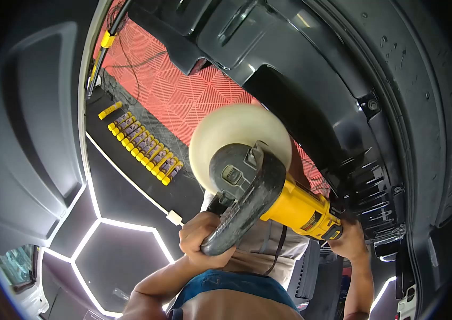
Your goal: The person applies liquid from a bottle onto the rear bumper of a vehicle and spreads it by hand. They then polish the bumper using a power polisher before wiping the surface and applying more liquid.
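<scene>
A yellow and black power polisher [295,208] with a round, pale pad [220,130] is held in front of the body. My left hand [204,239] wraps round its curved black front handle. The rear end of the yellow body is in my right hand [349,239], whose fingers are partly hidden behind the tool. Beside the pad, on the right, is a glossy black panel [306,101] with slots and a bolt. The pad overlaps the panel's edge in view; whether they touch I cannot tell.
Several yellow-capped cylinders [143,146] stand in a row on a dark surface at the left. Red floor tiles [178,101] show behind the pad. A large grey panel [39,117] fills the far left. White light strips [98,218] form hexagons at the lower left.
</scene>
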Motion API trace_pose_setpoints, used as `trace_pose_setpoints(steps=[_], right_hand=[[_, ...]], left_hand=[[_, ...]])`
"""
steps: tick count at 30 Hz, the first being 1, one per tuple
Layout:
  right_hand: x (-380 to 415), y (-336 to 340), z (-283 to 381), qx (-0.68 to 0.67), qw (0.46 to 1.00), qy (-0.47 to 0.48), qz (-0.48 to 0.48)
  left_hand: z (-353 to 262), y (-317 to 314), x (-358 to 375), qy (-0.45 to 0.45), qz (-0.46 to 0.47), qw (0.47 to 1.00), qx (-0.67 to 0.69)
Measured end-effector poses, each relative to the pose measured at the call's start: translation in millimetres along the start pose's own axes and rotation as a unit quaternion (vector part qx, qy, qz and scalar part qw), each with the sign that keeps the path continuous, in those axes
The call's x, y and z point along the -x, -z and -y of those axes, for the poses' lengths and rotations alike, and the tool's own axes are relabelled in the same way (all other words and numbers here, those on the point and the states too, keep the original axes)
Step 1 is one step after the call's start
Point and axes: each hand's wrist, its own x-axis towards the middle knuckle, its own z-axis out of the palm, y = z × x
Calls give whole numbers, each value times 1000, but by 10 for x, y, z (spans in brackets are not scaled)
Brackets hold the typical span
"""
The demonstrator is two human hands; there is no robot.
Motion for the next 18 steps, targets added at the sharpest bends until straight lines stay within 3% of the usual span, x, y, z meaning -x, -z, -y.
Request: trace_pose_setpoints(steps=[2,9,10,18], right_hand=[[40,4,85,-4,1000,-2,0],[45,-35,-14,28,998,2,-60],[16,-21,-33,32,998,1,-49],[-288,-54,111,1,999,24,-23]], left_hand=[[-2,30,-24,-23,-31,999,25],[189,-17,-247,-51,17,998,32],[122,-83,-269,-38,-20,999,28],[197,149,-143,22,-32,998,-49]])
